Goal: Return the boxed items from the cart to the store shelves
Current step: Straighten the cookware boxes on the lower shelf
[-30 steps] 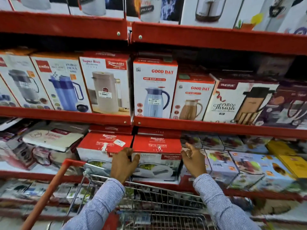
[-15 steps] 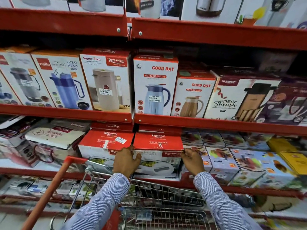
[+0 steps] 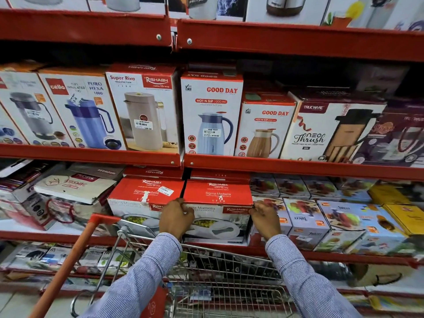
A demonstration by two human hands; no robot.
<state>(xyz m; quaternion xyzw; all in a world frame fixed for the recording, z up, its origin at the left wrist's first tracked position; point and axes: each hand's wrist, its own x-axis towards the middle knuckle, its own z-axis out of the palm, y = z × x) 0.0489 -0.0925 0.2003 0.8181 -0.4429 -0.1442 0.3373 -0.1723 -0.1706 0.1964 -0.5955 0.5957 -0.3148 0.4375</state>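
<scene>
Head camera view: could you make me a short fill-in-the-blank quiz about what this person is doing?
1. Both hands, left and right, rest on a red and white ____ box.
2. That box sits on a ____ shelf.
3. Below the sleeves is a wire ____.

Missing words: Rishabh; red; cart

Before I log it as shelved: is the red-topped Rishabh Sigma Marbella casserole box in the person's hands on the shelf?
On the shelf: the red-topped casserole box sits there beside its twin, both hands on its front corners.
</scene>
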